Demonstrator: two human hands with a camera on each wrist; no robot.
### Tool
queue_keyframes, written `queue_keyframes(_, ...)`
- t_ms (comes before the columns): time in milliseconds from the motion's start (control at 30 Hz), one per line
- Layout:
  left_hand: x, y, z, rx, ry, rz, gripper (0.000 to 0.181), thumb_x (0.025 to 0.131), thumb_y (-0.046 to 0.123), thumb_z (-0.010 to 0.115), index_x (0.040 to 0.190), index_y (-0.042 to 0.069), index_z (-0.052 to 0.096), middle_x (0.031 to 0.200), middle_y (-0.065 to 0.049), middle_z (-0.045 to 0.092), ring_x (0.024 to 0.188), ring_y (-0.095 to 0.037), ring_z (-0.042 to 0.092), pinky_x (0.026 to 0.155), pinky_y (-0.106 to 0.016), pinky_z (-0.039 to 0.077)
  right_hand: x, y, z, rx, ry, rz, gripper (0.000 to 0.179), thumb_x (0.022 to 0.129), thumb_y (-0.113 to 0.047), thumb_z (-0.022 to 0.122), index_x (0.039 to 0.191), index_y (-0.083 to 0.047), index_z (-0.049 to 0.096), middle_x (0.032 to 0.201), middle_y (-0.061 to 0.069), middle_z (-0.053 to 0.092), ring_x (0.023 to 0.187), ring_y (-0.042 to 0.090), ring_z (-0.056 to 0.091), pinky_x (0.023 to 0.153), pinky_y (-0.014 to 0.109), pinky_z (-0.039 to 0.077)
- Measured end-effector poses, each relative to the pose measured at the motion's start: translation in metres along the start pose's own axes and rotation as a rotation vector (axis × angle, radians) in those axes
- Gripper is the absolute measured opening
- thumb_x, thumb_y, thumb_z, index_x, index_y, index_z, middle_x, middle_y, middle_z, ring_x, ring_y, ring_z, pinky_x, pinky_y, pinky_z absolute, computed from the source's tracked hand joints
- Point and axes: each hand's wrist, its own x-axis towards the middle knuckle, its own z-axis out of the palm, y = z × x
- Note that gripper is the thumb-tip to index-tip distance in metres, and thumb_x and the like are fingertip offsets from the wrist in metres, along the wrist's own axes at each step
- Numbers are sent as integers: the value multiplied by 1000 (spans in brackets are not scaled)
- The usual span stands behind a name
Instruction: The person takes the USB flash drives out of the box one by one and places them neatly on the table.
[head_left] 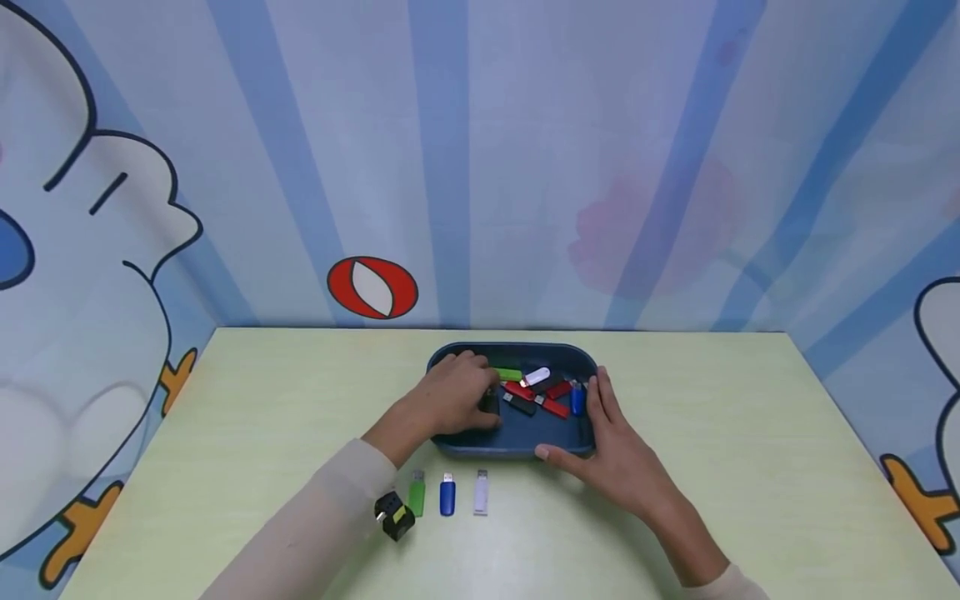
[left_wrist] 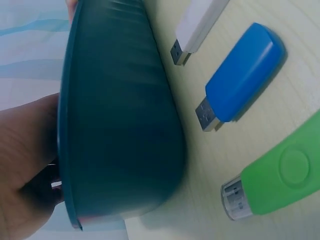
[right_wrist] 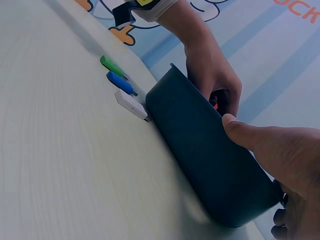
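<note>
We see a left hand (head_left: 456,398) inside a blue tray (head_left: 517,438) of flash drives (head_left: 556,407), its grip unclear; the right hand (head_left: 621,460) holds the tray's right end.

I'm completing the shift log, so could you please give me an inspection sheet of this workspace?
Surface: pale yellow-green, wood-grained table.
Job's things: dark-blue, rounded rectangular tray holding mixed-colour oblong USB sticks; green oblong USB stick, blue oblong USB stick and whitish oblong USB stick lined up outside it.
Clutter: nothing seen.
Hands: left hand reaches inside, its hold unclear; right hand holds the tray's right end.
Cables: nothing seen.
Surroundings: blue-striped, cartoon-printed backdrop.
</note>
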Motion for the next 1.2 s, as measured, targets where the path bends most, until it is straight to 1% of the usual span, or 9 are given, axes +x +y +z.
queue_keyframes(133, 0, 4, -4, 3, 9, -4, 51, 91, 47, 83, 129, 13, 76, 123, -5, 72, 115, -23, 60, 105, -44, 51, 0, 1, -1, -4, 6, -2, 131, 86, -85, 62, 170, -7, 0, 179, 4, -18, 160, 49, 23, 112, 64, 47)
queue_keyframes(333, -2, 8, -11, -2, 8, -7, 52, 92, 48, 82, 131, 14, 76, 124, -4, 72, 115, -22, 59, 104, -43, 51, 2, 2, -2, -8, 4, 4, 131, 86, -85, 62, 170, -6, -1, 179, 5, -19, 160, 49, 23, 112, 65, 47)
queue_keyframes(500, -9, 10, -15, -6, 25, -4, 52, 92, 48, 82, 130, 14, 76, 124, -6, 72, 115, -23, 59, 105, -44, 51, 2, 2, -1, -6, 9, 0, 131, 86, -86, 62, 170, -7, -1, 179, 4, -18, 160, 49, 24, 111, 65, 48)
queue_keyframes(733, -16, 12, -18, 4, 53, 25, 52, 92, 51, 82, 126, 12, 77, 124, -7, 72, 114, -24, 60, 104, -44, 53, 3, 2, 0, -5, 10, -11, 131, 86, -85, 62, 170, -7, -1, 179, 4, -19, 160, 49, 23, 111, 65, 47)
queue_keyframes(967, -22, 17, -25, -5, 49, 44, 52, 92, 49, 82, 127, 11, 76, 126, -7, 72, 117, -24, 61, 105, -46, 52, 2, 3, 0, -4, 8, -10, 130, 87, -84, 62, 170, -7, -2, 179, 5, -19, 159, 50, 26, 110, 65, 48)
queue_keyframes(1067, -25, 21, -27, 3, 51, 45, 52, 92, 50, 82, 127, 12, 76, 125, -6, 72, 116, -23, 60, 104, -45, 52, 2, 4, -1, 2, 11, -11, 130, 87, -84, 63, 170, -7, -2, 179, 4, -19, 158, 50, 26, 110, 65, 48)
queue_keyframes(1200, -29, 26, -30, 11, 45, 45, 52, 92, 50, 82, 128, 14, 76, 128, -5, 72, 119, -23, 60, 105, -43, 52, 2, 3, -2, 2, 12, -16, 130, 87, -84, 62, 170, -7, -1, 179, 4, -19, 159, 50, 26, 110, 65, 48)
